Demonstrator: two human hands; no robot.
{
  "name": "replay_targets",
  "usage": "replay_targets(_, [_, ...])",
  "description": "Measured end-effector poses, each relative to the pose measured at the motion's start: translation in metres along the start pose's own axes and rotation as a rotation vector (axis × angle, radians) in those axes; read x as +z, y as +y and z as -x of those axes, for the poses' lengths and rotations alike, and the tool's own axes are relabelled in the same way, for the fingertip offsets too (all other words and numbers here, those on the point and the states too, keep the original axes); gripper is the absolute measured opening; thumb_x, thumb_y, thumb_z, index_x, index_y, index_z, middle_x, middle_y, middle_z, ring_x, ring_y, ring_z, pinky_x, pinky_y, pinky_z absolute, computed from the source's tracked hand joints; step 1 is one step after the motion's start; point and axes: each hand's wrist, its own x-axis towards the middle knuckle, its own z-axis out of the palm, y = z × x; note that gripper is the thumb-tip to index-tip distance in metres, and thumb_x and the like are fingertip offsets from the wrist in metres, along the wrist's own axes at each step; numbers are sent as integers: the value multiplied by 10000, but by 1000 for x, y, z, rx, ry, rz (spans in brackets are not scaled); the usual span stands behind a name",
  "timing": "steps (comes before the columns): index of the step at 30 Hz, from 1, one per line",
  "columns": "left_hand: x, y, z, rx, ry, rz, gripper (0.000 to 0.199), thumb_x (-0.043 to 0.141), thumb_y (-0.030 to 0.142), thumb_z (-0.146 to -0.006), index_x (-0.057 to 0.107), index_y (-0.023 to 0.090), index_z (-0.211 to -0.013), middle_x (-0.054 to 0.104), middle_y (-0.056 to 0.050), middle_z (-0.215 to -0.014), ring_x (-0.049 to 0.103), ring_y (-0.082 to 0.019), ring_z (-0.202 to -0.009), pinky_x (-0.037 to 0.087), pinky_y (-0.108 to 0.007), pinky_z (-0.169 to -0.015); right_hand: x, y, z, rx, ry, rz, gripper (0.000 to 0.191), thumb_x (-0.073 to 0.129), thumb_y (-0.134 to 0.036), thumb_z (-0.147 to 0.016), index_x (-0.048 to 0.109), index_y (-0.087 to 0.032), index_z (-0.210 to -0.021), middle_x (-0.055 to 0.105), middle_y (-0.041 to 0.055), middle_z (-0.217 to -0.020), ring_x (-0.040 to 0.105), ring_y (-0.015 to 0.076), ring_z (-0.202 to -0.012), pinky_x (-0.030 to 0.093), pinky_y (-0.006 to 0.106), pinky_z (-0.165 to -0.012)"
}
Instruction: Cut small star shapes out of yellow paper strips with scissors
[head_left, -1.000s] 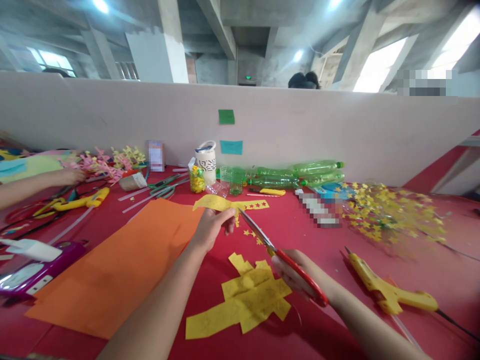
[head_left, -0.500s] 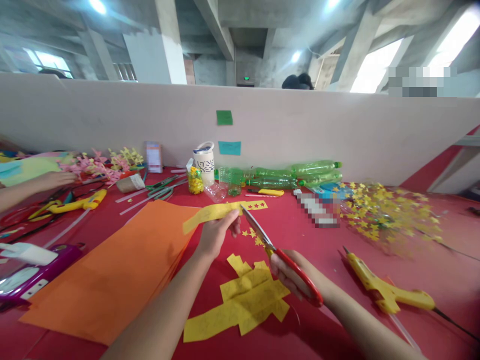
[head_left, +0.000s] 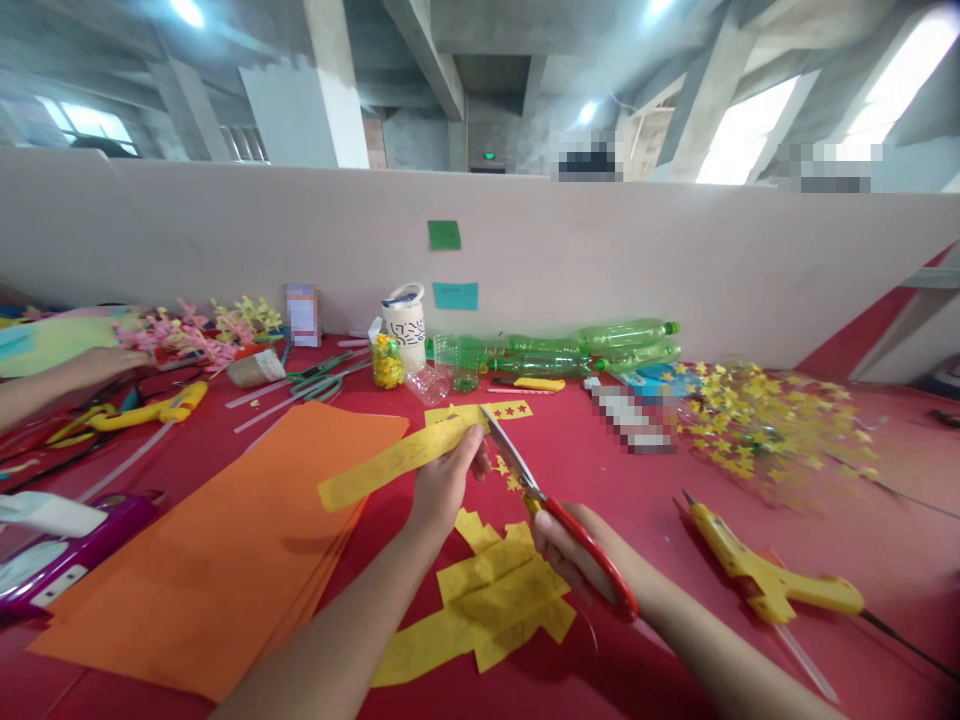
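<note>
Between thumb and fingers, my left hand pinches a long yellow paper strip, whose free end reaches left over the orange sheets. My right hand grips red-handled scissors. Their blades meet the strip's right end, just past my left fingertips. Behind this lies another yellow strip with red star shapes showing in it. Small yellow stars lie on the table under the blades. Nearer to me is a loose pile of yellow paper pieces, partly hidden by my left forearm.
Orange sheets lie left, beside a purple power strip. A yellow glue gun rests right, below a yellow star spray. Green bottles and a yellow cutter lie behind. Another person's hand is far left.
The strip in my left hand has swung, its free end now lower and further left. My left hand has shifted slightly right. The scissors stay at the strip's right end.
</note>
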Motion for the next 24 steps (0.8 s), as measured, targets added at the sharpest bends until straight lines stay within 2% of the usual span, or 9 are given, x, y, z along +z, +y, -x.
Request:
replay_targets(5, [0,-2,0,-52,-14,-32,358,628,531,-746,669,197,-622,630,-15,-567,579,-153,-560,445,-264,-586,6,-9,2,12,28,-15,566,446,-767,-759,390,-209,-678,298,-106,-429,271,47,-335,208,189,-351])
replay_targets(9, [0,-3,1,-36,-8,-22,364,616,540,-747,669,199,-629,631,-17,-560,579,-158,-545,441,-275,-581,10,-15,3,20,80,-9,602,462,-800,-710,367,-210,-634,307,-98,-421,271,45,-350,191,194,-360])
replay_targets(17, [-1,-5,-2,-27,-52,34,330,632,512,-750,664,201,-643,625,-13,-571,568,-155,-548,442,-272,-563,7,-9,1,31,96,11,599,459,-794,-718,392,-204,-642,312,-104,-401,273,37,-318,187,185,-340])
replay_targets(24, [-2,-9,-5,-48,-44,82,316,655,488,-736,661,188,-636,620,-11,-558,560,-141,-521,435,-265,-541,6,-9,1,32,82,-6,603,474,-791,-717,388,-199,-640,316,-103,-412,268,28,-324,170,171,-332])
